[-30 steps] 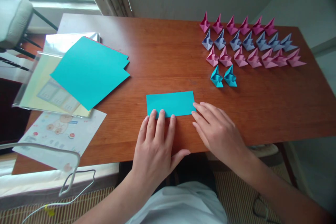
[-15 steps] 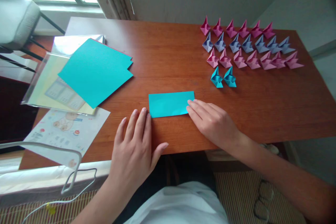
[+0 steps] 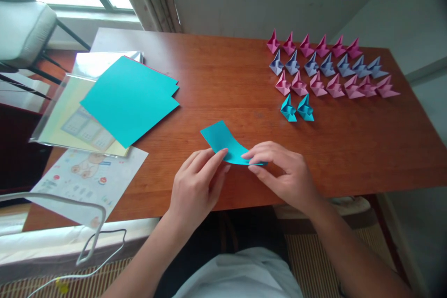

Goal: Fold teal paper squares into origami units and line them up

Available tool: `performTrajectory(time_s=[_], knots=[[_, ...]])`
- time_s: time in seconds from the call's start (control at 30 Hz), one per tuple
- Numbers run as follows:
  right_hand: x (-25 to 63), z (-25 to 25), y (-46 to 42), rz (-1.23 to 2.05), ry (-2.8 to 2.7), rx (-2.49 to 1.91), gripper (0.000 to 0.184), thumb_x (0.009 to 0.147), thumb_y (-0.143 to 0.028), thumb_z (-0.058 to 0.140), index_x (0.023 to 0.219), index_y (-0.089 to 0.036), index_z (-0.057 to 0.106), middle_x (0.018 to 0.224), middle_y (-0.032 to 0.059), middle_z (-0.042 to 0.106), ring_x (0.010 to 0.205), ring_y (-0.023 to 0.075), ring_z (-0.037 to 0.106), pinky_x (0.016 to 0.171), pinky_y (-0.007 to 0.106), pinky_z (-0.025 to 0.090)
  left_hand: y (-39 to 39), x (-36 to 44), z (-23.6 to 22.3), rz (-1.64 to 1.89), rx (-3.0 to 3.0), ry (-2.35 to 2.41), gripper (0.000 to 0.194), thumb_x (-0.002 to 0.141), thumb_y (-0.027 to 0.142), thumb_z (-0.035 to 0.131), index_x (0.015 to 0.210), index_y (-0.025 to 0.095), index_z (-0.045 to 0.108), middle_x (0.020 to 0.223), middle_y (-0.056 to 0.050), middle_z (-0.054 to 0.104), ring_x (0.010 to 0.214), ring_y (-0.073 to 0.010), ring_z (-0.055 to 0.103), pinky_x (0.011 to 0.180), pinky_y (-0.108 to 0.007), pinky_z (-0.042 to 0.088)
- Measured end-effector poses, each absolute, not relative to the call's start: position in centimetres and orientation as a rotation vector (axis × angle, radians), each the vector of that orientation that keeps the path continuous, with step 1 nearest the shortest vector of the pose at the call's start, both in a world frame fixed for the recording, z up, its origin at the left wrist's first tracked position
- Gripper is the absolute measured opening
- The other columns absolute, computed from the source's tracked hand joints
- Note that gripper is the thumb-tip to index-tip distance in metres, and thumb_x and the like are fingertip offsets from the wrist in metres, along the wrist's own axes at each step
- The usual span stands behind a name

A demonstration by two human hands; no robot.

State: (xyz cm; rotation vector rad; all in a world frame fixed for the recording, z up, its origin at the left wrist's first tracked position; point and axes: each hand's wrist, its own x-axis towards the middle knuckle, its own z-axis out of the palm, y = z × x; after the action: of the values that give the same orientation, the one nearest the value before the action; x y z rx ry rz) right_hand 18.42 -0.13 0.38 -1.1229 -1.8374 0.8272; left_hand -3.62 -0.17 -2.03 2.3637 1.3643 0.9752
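Note:
A folded strip of turquoise paper [image 3: 220,135] curves upward at its left end, lifted partly off the table near the front edge. My left hand [image 3: 199,179] pinches its lower edge around the middle, thumb below and fingers above. At the paper's right end, my right hand [image 3: 284,172] grips it between thumb and fingers. Beyond my right hand stand two turquoise folded paper pieces [image 3: 288,109], side by side with pointed tips up. Behind them run rows of similar pieces in light pink [image 3: 317,84], lavender [image 3: 310,65] and dark pink [image 3: 306,46].
Turquoise sheets [image 3: 129,102] lie at the left over clear plastic packets with yellow paper [image 3: 73,88]. A printed sheet with a bear [image 3: 122,179] sits below them. A white bent bar and cable [image 3: 101,216] are at the table's front left. A chair [image 3: 26,32] stands by the window.
The strip lay flat; now it is turned, lifted and bent. My left hand first slid left to the strip's edge, then moved right and took hold. My right hand's fingers closed on its right end.

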Motion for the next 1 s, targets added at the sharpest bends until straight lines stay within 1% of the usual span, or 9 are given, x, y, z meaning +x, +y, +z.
performTrajectory(time_s=[0.13, 0.23, 0.33, 0.43, 0.5, 0.63, 0.73, 0.93, 1.0], knots=[[18.1, 0.5, 0.0, 0.922, -1.726, -1.139, 0.007, 0.093, -0.018, 0.07, 0.094, -0.024, 0.07, 0.096, 0.0017, 0.078, 0.092, 0.0171, 0.072, 0.085, 0.033, 0.057, 0.6, -3.5, -2.1, 1.076, 2.227, 1.171, 0.009, 0.089, 0.013, 0.072, 0.097, 0.018, 0.071, 0.11, -0.009, 0.074, 0.098, -0.0191, 0.07, 0.088, -0.028, 0.055], [18.0, 0.4, 1.0, 0.903, -1.654, -1.206, 0.004, 0.092, -0.021, 0.071, 0.091, -0.025, 0.071, 0.109, 0.0033, 0.076, 0.105, 0.0195, 0.07, 0.094, 0.036, 0.055, 1.0, -3.4, -1.5, 1.077, 2.107, 1.027, 0.008, 0.088, 0.01, 0.071, 0.087, 0.017, 0.069, 0.099, -0.005, 0.075, 0.088, -0.014, 0.071, 0.08, -0.022, 0.054], [18.0, 0.2, 2.3, 0.993, -1.563, -1.235, 0.003, 0.092, -0.027, 0.072, 0.091, -0.024, 0.072, 0.126, 0.0046, 0.071, 0.119, 0.0225, 0.065, 0.103, 0.039, 0.052, 1.6, -3.4, -0.7, 1.041, 1.971, 0.958, 0.009, 0.09, 0.009, 0.066, 0.085, 0.017, 0.067, 0.095, -0.005, 0.074, 0.081, -0.0118, 0.069, 0.074, -0.02, 0.054], [17.9, -0.4, 3.4, 1.265, -1.457, -1.197, 0.009, 0.092, -0.034, 0.072, 0.094, -0.025, 0.073, 0.105, 0.0025, 0.076, 0.097, 0.0192, 0.071, 0.084, 0.033, 0.058, 2.4, -3.2, -0.1, 1.005, 1.849, 0.942, 0.012, 0.093, 0.012, 0.062, 0.083, 0.016, 0.066, 0.091, -0.005, 0.073, 0.077, -0.012, 0.067, 0.071, -0.022, 0.052], [17.7, -0.9, 3.8, 1.36, -1.39, -1.186, 0.012, 0.089, -0.037, 0.075, 0.093, -0.026, 0.074, 0.094, 0.0009, 0.076, 0.084, 0.017, 0.07, 0.073, 0.029, 0.058, 3.0, -3.1, 0.0, 0.984, 1.807, 0.97, 0.013, 0.095, 0.016, 0.062, 0.082, 0.016, 0.066, 0.086, -0.005, 0.071, 0.076, -0.0128, 0.066, 0.071, -0.024, 0.051], [17.3, -1.8, 4.1, 1.296, -1.293, -1.232, 0.015, 0.084, -0.038, 0.08, 0.087, -0.025, 0.074, 0.086, 0.0002, 0.075, 0.076, 0.0155, 0.068, 0.065, 0.027, 0.056, 3.6, -2.6, -0.5, 0.948, 1.759, 1.066, 0.015, 0.093, 0.026, 0.068, 0.082, 0.016, 0.07, 0.086, -0.006, 0.073, 0.076, -0.015, 0.066, 0.07, -0.026, 0.051], [17.2, -2.1, 4.1, 1.185, -1.272, -1.266, 0.016, 0.081, -0.037, 0.083, 0.085, -0.024, 0.073, 0.085, 0.0003, 0.074, 0.076, 0.0153, 0.067, 0.065, 0.027, 0.056, 3.6, -2.6, -1.0, 0.954, 1.663, 1.119, 0.016, 0.092, 0.03, 0.07, 0.085, 0.016, 0.073, 0.086, -0.006, 0.075, 0.073, -0.0153, 0.067, 0.066, -0.026, 0.052], [17.4, -2.1, 4.1, 1.181, -1.232, -1.283, 0.031, 0.077, -0.038, 0.086, 0.103, -0.027, 0.073, 0.086, -0.0005, 0.072, 0.078, 0.0153, 0.067, 0.066, 0.027, 0.055, 3.1, -3.0, -1.9, 0.976, 1.449, 1.158, 0.017, 0.092, 0.034, 0.071, 0.092, 0.017, 0.074, 0.085, -0.006, 0.077, 0.072, -0.0174, 0.07, 0.065, -0.027, 0.056], [17.5, -2.1, 4.0, 1.212, -1.268, -1.282, 0.029, 0.077, -0.039, 0.085, 0.102, -0.026, 0.075, 0.086, 0.0004, 0.073, 0.077, 0.0155, 0.066, 0.065, 0.027, 0.055, 3.0, -3.1, -2.0, 0.991, 1.44, 1.156, 0.016, 0.092, 0.033, 0.07, 0.092, 0.017, 0.072, 0.085, -0.006, 0.075, 0.073, -0.0171, 0.069, 0.066, -0.026, 0.056]])
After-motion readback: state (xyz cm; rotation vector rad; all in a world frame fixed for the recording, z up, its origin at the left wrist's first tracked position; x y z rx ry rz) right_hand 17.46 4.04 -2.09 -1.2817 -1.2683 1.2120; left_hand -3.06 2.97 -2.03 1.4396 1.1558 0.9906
